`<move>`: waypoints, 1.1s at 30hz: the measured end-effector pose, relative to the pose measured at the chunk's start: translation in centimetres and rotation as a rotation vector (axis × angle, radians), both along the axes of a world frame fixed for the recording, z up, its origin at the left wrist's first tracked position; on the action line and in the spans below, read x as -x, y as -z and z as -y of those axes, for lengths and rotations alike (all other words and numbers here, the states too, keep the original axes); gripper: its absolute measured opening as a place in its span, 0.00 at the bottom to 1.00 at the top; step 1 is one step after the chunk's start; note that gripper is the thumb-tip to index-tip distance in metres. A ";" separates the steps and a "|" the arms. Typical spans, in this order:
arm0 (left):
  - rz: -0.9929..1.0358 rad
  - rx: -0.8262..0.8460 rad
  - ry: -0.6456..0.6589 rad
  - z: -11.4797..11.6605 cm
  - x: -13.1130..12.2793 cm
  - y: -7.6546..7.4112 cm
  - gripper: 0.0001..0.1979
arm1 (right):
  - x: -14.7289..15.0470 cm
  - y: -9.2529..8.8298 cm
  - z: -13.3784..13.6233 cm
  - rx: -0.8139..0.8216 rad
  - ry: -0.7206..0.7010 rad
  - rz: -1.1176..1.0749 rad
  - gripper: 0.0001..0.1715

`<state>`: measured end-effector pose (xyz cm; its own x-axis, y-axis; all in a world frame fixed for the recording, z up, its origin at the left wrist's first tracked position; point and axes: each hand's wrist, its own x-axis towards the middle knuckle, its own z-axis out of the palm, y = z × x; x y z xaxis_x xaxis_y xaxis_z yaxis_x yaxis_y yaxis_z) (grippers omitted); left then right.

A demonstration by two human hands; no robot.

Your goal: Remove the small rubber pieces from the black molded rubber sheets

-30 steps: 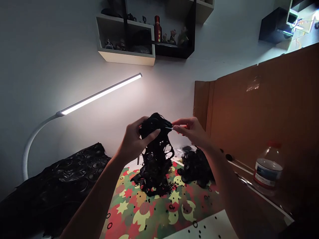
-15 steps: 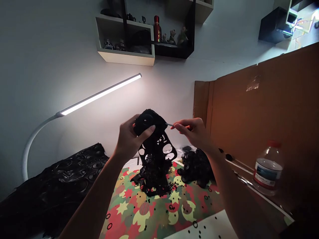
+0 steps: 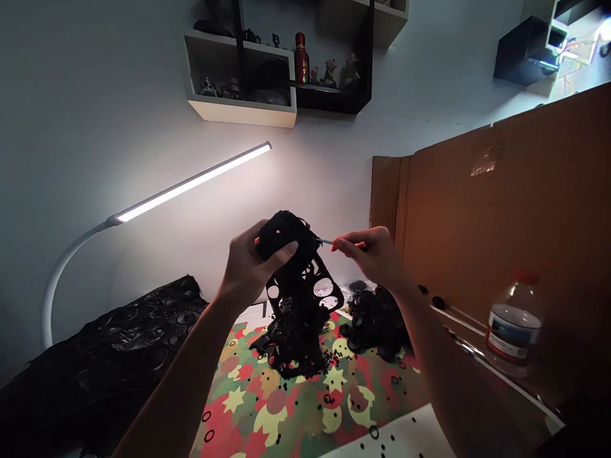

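One brown cardboard panel (image 3: 506, 203) stands along the right side. One counter (image 3: 248, 420) spreads below, under a red, green and pale yellow cover with star shapes. One large black heap (image 3: 143, 331), marked with round shapes, fills the left. One wall shelf (image 3: 248, 113) hangs above, with one lit lamp (image 3: 195, 181) below it.

Two bare hands meet over the counter, in front of the wall. The left hand (image 3: 252, 257) has its grip closed around one black wad (image 3: 286, 245), thumb across the front; one sheet with big holes (image 3: 329, 270) hangs beneath it towards a tangled black pile (image 3: 293, 340) on the cover. A second, lumpier pile (image 3: 375, 321) lies to its right.

One clear bottle (image 3: 513, 327) with a red cap stands beside the cardboard. The shelf bears one red bottle (image 3: 301, 60) and three figurines (image 3: 329, 75) next to it.

The right hand (image 3: 370, 250) pinches one thin metallic tool (image 3: 326, 241) in a narrow grip; its far end reaches the wad's right edge, though whether it enters I cannot tell. At least four dark rings (image 3: 370, 432) lie scattered, with black specks too many to count.
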<state>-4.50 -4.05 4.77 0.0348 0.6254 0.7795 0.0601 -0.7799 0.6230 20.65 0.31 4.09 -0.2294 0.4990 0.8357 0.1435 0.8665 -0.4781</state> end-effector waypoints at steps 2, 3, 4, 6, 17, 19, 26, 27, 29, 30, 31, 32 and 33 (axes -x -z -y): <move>-0.015 0.005 0.011 0.1 0.0 0.0 0.23 | 0.0 -0.1 0.1 0.002 -0.017 0.001 0.25; -0.019 0.010 0.015 0.1 0.1 0.0 0.23 | 0.0 -0.1 0.1 0.002 -0.025 0.002 0.25; -0.023 0.014 0.020 0.1 0.1 0.0 0.23 | 0.0 -0.1 0.1 0.003 -0.031 0.003 0.25; -0.028 0.018 0.028 0.1 0.1 0.0 0.23 | 0.0 -0.2 0.1 0.004 -0.040 0.002 0.25; -0.016 -0.012 0.055 -1.2 -0.5 0.4 0.19 | 0.3 -0.3 0.7 -0.026 -0.013 -0.125 0.27; -0.012 0.023 0.066 -1.4 -1.0 0.8 0.21 | 0.4 -0.3 0.8 -0.050 0.003 -0.153 0.27; 0.073 0.228 0.298 -1.9 -3.1 2.7 0.20 | 0.1 -0.1 0.4 -0.111 0.077 -0.148 0.28; 0.106 0.260 0.324 -1.9 -3.2 2.7 0.20 | 0.0 0.0 0.3 -0.110 0.083 -0.156 0.28; 0.145 0.314 0.367 -1.8 -3.3 2.6 0.22 | -0.2 -0.1 0.1 -0.107 0.096 -0.175 0.28; 0.156 0.335 0.379 -1.7 -3.4 2.5 0.23 | -0.2 -0.1 0.1 -0.106 0.102 -0.182 0.28; 0.169 0.351 0.379 -1.6 -3.4 2.3 0.23 | -0.3 -0.1 0.1 -0.106 0.104 -0.185 0.28; 0.188 0.363 0.365 -1.5 -3.4 2.2 0.22 | -0.3 -0.1 0.2 -0.108 0.103 -0.187 0.27; 0.213 0.372 0.337 -1.4 -3.5 2.0 0.21 | -0.2 -0.2 0.2 -0.109 0.100 -0.184 0.27</move>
<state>-1.03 -2.68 2.75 0.1469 0.8419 0.5192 -0.3125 -0.4585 0.8319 20.88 0.11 4.25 -0.0226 0.4158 0.9092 0.1504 0.9004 -0.4081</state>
